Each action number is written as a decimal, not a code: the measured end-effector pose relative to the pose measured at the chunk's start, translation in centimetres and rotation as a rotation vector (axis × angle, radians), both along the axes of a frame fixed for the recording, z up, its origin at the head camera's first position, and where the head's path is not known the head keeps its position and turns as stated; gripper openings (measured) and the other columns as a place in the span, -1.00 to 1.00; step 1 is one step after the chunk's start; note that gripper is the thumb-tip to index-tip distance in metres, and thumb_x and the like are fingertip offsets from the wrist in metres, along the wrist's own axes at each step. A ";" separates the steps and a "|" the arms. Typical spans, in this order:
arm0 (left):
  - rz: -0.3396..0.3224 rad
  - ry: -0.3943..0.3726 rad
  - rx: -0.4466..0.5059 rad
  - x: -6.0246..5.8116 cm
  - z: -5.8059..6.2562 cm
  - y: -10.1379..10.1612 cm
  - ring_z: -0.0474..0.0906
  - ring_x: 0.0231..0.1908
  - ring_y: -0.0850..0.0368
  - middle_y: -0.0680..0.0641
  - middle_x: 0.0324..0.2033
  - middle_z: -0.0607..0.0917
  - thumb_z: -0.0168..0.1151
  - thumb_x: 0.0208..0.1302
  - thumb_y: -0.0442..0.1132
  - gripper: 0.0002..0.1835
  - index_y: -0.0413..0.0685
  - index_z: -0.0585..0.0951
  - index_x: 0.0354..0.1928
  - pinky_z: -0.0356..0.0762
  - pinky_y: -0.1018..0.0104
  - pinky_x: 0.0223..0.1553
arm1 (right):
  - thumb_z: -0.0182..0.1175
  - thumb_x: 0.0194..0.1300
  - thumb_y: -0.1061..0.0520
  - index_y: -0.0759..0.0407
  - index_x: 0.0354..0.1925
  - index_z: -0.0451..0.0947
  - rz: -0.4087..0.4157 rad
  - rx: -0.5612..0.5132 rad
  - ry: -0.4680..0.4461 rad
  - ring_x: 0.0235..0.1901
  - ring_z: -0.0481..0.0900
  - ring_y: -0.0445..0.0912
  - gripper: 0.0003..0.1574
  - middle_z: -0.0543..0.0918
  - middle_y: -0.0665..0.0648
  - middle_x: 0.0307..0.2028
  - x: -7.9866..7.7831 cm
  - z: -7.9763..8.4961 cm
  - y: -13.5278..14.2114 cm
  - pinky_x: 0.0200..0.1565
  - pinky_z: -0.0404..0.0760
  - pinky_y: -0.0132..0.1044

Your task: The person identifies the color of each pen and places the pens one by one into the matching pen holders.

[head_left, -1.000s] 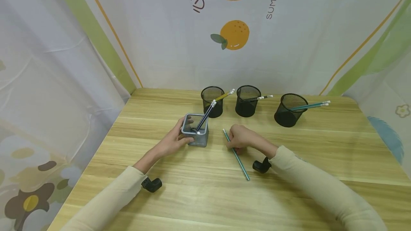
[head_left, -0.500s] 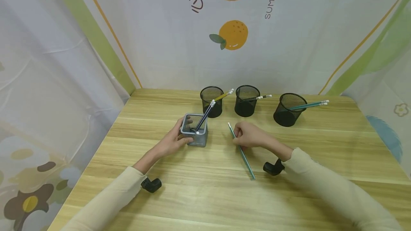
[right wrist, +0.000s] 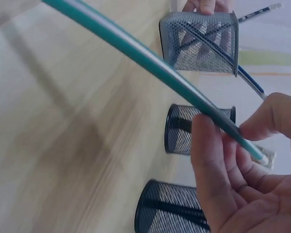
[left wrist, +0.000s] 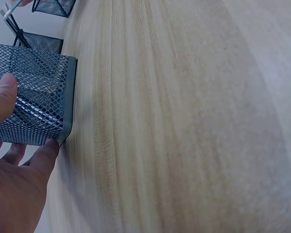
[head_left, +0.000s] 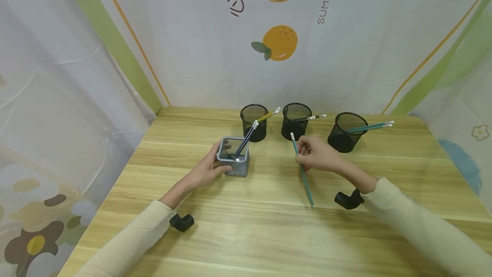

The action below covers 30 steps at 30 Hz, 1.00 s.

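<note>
My left hand (head_left: 205, 170) grips the grey square mesh pen holder (head_left: 237, 166) by its left side, thumb in front and fingers behind. Dark blue pencils (head_left: 246, 141) with white erasers lean to the right inside it. Between thumb and fingers, my right hand (head_left: 317, 154) pinches a green pencil (head_left: 304, 178) near its white eraser end. That pencil slants above the table, its other end toward me; the right wrist view shows its shadow on the wood. In the left wrist view the holder's mesh wall (left wrist: 34, 92) lies against the thumb.
Three round black mesh cups stand at the back: the left cup (head_left: 254, 125) with yellow pencils (head_left: 268, 116), the middle cup (head_left: 295, 129) with black pencils (head_left: 316, 117), and the right cup (head_left: 344, 138), tilted, with green pencils (head_left: 370, 127). A printed curtain (head_left: 215, 63) hangs behind the wooden table (head_left: 230, 243).
My right hand has lifted the green pencil off the table and carried it right and toward the back cups. The left hand and the square holder have stayed in place.
</note>
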<state>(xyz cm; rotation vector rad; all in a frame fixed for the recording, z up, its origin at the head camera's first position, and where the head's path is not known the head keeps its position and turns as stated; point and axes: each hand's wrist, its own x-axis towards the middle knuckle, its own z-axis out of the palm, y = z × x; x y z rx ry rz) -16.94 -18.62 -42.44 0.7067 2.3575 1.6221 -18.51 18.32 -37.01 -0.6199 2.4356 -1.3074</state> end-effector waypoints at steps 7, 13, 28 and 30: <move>0.009 -0.001 -0.008 -0.1 -0.1 0.0 0.24 0.38 -0.36 -0.41 0.44 0.21 0.25 0.40 -0.46 -0.13 -0.19 -0.03 0.58 0.29 -0.22 0.33 | 0.11 0.30 0.36 0.35 -0.20 0.42 -0.035 -0.049 0.051 -0.47 0.67 0.10 -0.90 0.57 0.22 -0.39 0.3 1.0 2.2 -0.35 0.77 0.03; 0.008 0.004 -0.009 -0.2 -0.3 -0.1 0.26 0.37 -0.35 -0.39 0.44 0.22 0.25 0.40 -0.46 -0.14 -0.21 -0.03 0.58 0.31 -0.19 0.33 | 0.12 0.41 0.38 0.42 -0.16 0.42 0.009 -0.126 0.083 -0.42 0.67 0.07 -0.92 0.60 0.25 -0.39 0.3 1.6 3.9 -0.34 0.78 -0.09; 0.007 0.000 -0.013 -0.3 -0.4 -0.1 0.24 0.38 -0.36 -0.38 0.45 0.20 0.25 0.40 -0.47 -0.15 -0.21 -0.02 0.57 0.31 -0.16 0.34 | 0.11 0.40 0.51 0.51 -0.14 0.39 -0.075 -0.277 0.315 -0.45 0.70 -0.04 -0.90 0.64 0.24 -0.38 -0.1 4.6 9.0 -0.37 0.77 -0.21; 0.007 0.000 -0.013 -0.3 -0.4 -0.1 0.24 0.38 -0.36 -0.38 0.45 0.20 0.25 0.40 -0.46 -0.15 -0.22 -0.02 0.57 0.32 -0.16 0.33 | 0.11 0.40 0.51 0.51 -0.15 0.38 -0.110 -0.332 0.309 -0.44 0.70 -0.05 -0.90 0.64 0.21 -0.37 -0.3 5.0 9.6 -0.35 0.76 -0.25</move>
